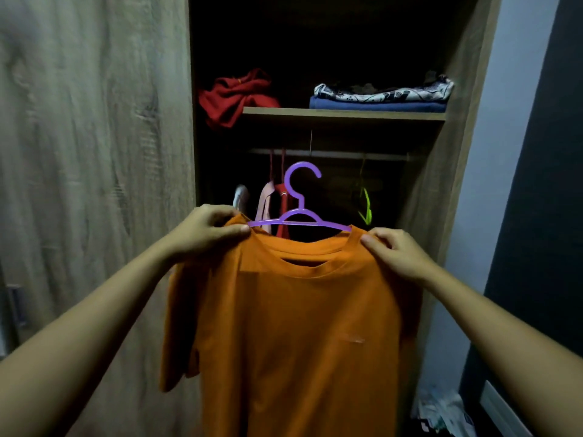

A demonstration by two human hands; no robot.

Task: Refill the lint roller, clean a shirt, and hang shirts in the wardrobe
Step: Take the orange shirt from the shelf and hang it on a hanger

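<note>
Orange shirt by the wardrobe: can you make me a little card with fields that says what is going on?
shirt: orange shirt on a purple hanger, held up in front of the open wardrobe
left hand: pinches the shirt's left shoulder
right hand: pinches the shirt's right shoulder
hook: not yet on the rail
on the rail: hanging clothes and a green hanger
shelf: red cloth and a folded pile
</note>
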